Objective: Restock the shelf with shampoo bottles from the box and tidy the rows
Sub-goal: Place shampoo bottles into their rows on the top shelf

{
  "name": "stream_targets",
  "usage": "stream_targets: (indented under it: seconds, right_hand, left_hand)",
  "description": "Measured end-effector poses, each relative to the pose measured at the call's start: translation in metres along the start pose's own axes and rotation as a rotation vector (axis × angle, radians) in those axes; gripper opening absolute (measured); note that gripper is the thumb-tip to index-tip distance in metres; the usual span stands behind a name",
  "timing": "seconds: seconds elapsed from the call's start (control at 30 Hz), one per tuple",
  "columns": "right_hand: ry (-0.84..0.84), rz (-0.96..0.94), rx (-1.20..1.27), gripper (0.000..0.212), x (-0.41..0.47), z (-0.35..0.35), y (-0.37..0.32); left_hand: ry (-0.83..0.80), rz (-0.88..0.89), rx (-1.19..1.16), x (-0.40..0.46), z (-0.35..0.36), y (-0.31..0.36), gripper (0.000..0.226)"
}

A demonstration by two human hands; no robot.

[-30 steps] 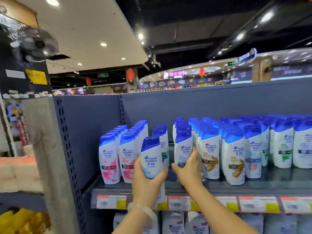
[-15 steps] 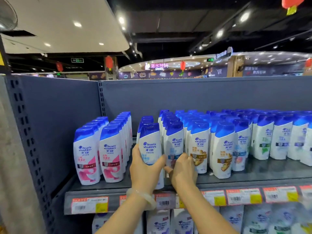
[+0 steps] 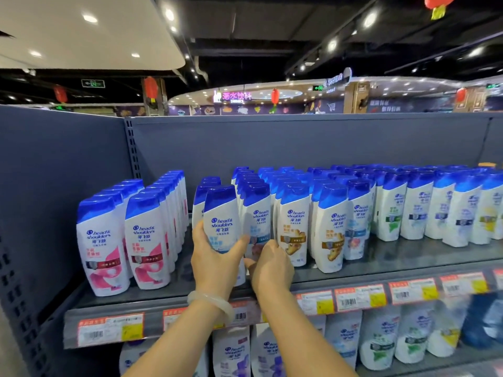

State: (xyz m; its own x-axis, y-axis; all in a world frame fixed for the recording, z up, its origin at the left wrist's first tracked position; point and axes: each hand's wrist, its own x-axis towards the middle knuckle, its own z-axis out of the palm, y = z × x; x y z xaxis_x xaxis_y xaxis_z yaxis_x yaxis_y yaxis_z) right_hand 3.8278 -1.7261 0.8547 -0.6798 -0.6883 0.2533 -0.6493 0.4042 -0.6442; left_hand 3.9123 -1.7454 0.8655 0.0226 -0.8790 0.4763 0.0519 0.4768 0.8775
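Your left hand (image 3: pixel 215 263) wraps its fingers around a white plastic shampoo bottle with a blue cap (image 3: pixel 221 219), standing at the front of the grey metal shelf (image 3: pixel 381 263). Your right hand (image 3: pixel 272 268) curls its fingers on the next white bottle (image 3: pixel 257 213) beside it.

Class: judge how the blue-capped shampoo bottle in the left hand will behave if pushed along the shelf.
The bottle looks tall with a narrow base, so it probably tips easily. Its glossy plastic likely slides and feels slippery. The left hand wraps it without denting it, suggesting stiff walls.
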Motion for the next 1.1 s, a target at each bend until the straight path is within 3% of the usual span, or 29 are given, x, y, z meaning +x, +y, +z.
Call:
stream_targets:
  seconds: [0.13, 0.33, 0.63, 0.83, 1.1]
  right_hand:
    - [0.044, -0.109, 0.071, 0.028, -0.006, -0.012, 0.020]
    - [0.266, -0.270, 0.187, 0.035, -0.008, -0.036, 0.057]
    - [0.245, -0.341, 0.191, 0.027, -0.003, -0.022, 0.089]
    - [0.248, -0.361, 0.171, 0.025, 0.001, -0.017, 0.093]
    - [0.300, -0.385, 0.179, 0.023, 0.001, -0.014, 0.095]
  left_hand:
    - [-0.019, 0.009, -0.025, 0.002, 0.011, 0.000, 0.064]
    - [-0.006, 0.022, 0.092, -0.003, 0.048, -0.011, 0.064]
    - [0.043, 0.015, 0.178, -0.011, 0.070, -0.015, 0.076]
    - [-0.058, 0.020, 0.165, -0.011, 0.067, -0.016, 0.091]
    - [-0.125, 0.006, 0.199, -0.011, 0.063, -0.018, 0.092]
